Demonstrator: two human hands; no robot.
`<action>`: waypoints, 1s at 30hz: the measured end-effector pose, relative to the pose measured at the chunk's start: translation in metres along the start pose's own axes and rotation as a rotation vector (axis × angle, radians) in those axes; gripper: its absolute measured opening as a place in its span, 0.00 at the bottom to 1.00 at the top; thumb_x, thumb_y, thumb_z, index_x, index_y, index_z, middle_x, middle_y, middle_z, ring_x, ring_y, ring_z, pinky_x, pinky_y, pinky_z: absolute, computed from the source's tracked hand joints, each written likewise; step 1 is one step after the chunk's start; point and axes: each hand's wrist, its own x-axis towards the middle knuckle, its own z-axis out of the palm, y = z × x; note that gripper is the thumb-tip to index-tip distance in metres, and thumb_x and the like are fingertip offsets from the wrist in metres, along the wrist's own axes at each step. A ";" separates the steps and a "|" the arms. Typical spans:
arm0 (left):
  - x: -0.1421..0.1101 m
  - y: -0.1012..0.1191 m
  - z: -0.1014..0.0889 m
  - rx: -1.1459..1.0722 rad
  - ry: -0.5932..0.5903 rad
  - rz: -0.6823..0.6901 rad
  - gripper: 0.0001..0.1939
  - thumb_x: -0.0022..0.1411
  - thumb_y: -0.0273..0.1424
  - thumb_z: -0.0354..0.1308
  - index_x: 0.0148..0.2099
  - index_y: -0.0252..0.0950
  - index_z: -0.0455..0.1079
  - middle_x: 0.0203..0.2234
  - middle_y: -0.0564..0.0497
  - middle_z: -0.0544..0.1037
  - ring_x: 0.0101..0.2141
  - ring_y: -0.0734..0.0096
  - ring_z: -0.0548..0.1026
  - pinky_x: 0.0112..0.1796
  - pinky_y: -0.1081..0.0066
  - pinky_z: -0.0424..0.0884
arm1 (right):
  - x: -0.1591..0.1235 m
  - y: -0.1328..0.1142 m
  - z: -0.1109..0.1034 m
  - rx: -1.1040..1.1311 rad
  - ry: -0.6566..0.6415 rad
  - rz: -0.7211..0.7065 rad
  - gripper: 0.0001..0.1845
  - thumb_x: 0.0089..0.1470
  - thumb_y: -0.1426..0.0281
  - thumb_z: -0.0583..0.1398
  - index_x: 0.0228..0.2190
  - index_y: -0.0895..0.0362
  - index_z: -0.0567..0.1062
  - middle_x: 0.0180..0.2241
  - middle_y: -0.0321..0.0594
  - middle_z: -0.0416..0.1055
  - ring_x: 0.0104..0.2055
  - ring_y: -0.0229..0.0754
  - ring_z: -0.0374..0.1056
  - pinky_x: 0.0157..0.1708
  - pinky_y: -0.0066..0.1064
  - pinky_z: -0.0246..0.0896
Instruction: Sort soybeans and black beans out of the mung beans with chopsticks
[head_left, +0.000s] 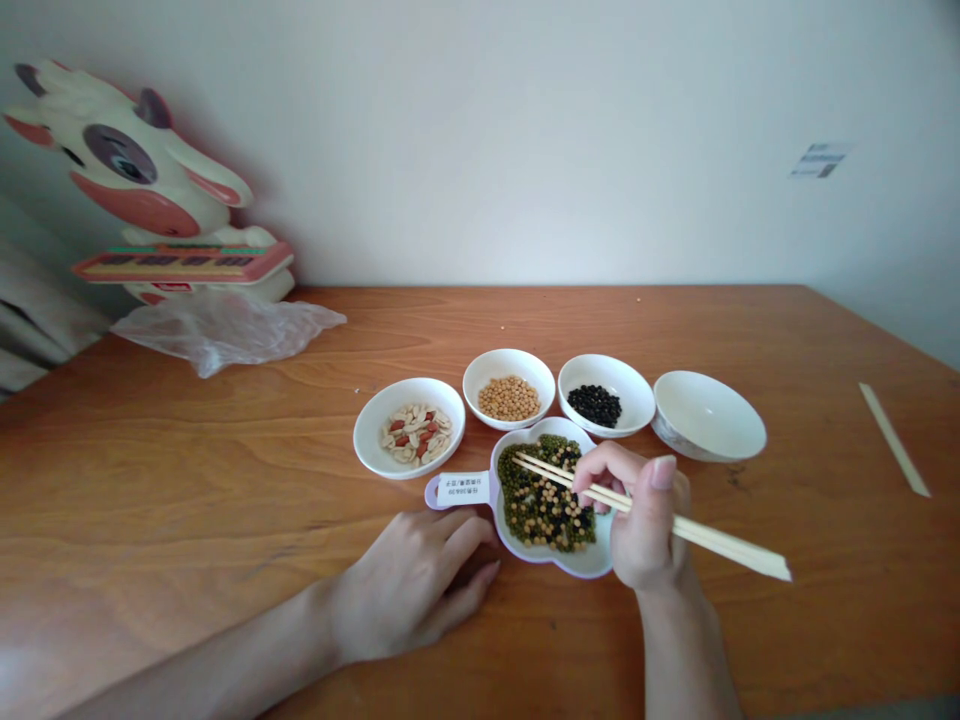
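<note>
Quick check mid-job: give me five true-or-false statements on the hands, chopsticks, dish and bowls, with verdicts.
1. The right hand holds the chopsticks. True.
2. The left hand rests on the table beside the flower-shaped dish. True.
3. The chopsticks point away from that dish. False: their tips are at its mixed beans.
4. The leftmost bowl holds peanuts. True.
5. Peanuts also lie in the next bowl along. False: the second bowl from the left holds yellow beans.
</note>
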 end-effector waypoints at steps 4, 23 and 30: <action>-0.002 -0.001 0.001 0.012 0.000 -0.004 0.05 0.75 0.30 0.54 0.51 0.43 0.67 0.40 0.52 0.81 0.36 0.64 0.80 0.36 0.66 0.73 | -0.002 -0.002 -0.004 0.014 -0.013 0.028 0.45 0.71 0.39 0.37 0.24 0.54 0.76 0.21 0.38 0.69 0.24 0.40 0.64 0.26 0.35 0.54; 0.000 0.000 0.000 0.010 0.005 0.001 0.06 0.75 0.30 0.55 0.52 0.42 0.68 0.41 0.51 0.82 0.37 0.64 0.81 0.36 0.66 0.74 | -0.001 0.003 -0.015 0.029 -0.011 0.070 0.49 0.69 0.38 0.33 0.21 0.53 0.76 0.18 0.39 0.69 0.21 0.40 0.64 0.22 0.33 0.56; -0.001 0.000 0.001 0.013 -0.005 -0.005 0.06 0.75 0.30 0.54 0.52 0.43 0.67 0.41 0.52 0.82 0.37 0.63 0.81 0.37 0.65 0.74 | 0.000 0.004 -0.014 0.003 -0.014 0.114 0.49 0.69 0.37 0.34 0.21 0.54 0.76 0.17 0.39 0.69 0.21 0.39 0.64 0.21 0.32 0.56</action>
